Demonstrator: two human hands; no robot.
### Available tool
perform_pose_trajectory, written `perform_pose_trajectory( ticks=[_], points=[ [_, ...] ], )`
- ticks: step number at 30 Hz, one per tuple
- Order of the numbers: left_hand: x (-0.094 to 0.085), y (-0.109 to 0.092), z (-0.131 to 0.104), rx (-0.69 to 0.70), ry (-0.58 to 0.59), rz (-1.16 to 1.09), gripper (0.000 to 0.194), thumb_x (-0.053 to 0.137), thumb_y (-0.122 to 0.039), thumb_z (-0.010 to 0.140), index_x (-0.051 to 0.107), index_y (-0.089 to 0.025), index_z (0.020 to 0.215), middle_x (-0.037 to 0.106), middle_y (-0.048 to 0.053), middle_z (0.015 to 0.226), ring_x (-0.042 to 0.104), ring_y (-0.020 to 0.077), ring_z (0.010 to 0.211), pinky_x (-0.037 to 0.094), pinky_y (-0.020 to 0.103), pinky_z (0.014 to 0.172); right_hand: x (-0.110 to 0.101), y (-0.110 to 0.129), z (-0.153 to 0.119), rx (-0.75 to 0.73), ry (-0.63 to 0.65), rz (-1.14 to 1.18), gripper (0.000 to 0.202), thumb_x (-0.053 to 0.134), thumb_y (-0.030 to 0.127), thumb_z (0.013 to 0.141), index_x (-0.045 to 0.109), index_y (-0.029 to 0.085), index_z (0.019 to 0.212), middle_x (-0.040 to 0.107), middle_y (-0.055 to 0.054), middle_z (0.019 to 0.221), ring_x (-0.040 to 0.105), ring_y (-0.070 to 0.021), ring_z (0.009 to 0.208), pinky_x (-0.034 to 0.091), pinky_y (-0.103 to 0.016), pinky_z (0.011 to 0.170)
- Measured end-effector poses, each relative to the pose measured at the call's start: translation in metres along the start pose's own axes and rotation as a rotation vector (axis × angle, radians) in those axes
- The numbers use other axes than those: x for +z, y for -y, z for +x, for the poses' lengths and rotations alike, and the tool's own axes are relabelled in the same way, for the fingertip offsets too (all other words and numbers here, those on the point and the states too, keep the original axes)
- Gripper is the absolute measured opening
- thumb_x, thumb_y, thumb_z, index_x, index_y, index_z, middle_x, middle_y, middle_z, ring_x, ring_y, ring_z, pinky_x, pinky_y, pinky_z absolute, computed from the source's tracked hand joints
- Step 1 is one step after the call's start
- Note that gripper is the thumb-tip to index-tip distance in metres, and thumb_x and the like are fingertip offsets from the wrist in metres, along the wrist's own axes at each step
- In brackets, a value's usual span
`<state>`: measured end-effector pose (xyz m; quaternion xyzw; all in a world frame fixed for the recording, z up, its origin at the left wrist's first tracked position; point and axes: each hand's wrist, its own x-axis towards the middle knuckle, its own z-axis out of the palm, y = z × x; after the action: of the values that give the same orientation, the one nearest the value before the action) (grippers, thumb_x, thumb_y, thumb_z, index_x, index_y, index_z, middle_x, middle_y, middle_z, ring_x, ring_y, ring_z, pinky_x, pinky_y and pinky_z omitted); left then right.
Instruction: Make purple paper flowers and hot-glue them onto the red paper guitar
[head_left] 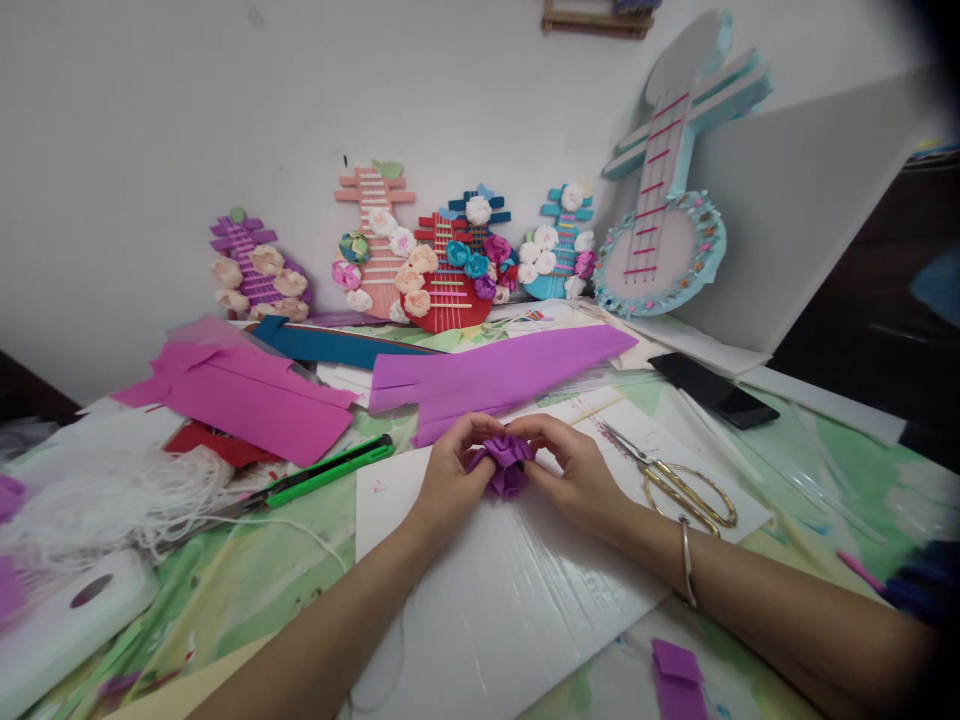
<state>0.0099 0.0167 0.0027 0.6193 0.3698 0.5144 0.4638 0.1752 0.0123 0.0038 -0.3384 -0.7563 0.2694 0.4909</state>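
Note:
A purple crepe paper flower (509,468) is held between both hands, above a white board (517,590). On its left side, my left hand (459,468) pinches the petals between thumb and fingers. My right hand (568,465) grips the opposite side the same way, thumb below and fingers curled over the top. The fingertips partly cover the flower's edges. Gold-handled scissors (675,480) lie partly open just right of my right hand. Behind the flower stretches a sheet of purple crepe paper (487,375).
Left of the board are a green box cutter (330,470), magenta paper (255,390) and a heap of white string (142,500). A black phone (712,388) lies at the right. A folded purple strip (679,680) is near the front. Several flower-decorated instrument models (450,290) lean against the wall.

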Motion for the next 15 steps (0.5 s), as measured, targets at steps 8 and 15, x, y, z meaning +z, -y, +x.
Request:
perform_pose_trajectory(
  ticks=[8, 15],
  points=[
    [0.0001, -0.0013, 0.0007, -0.020, -0.025, 0.023, 0.015, 0.056, -0.012, 0.073, 0.060, -0.017, 0.087, 0.063, 0.003, 0.089, 0.061, 0.0151, 0.083, 0.050, 0.026, 0.073, 0.0008, 0.0026, 0.0010, 0.022, -0.030, 0.018, 0.024, 0.053, 0.007, 0.075, 0.062, 0.022, 0.091, 0.063, -0.005, 0.097, 0.058, -0.0175, 0.092, 0.048, -0.035, 0.081],
    [0.0002, -0.0016, 0.0005, -0.045, -0.022, 0.063, 0.012, 0.055, -0.010, 0.073, 0.061, -0.016, 0.082, 0.063, 0.002, 0.082, 0.060, 0.0144, 0.080, 0.048, 0.026, 0.073, 0.0004, -0.0049, -0.0004, 0.165, -0.050, 0.086, 0.019, 0.050, 0.006, 0.068, 0.056, 0.019, 0.080, 0.060, -0.002, 0.083, 0.057, -0.0149, 0.077, 0.047, -0.030, 0.072]
  ],
)
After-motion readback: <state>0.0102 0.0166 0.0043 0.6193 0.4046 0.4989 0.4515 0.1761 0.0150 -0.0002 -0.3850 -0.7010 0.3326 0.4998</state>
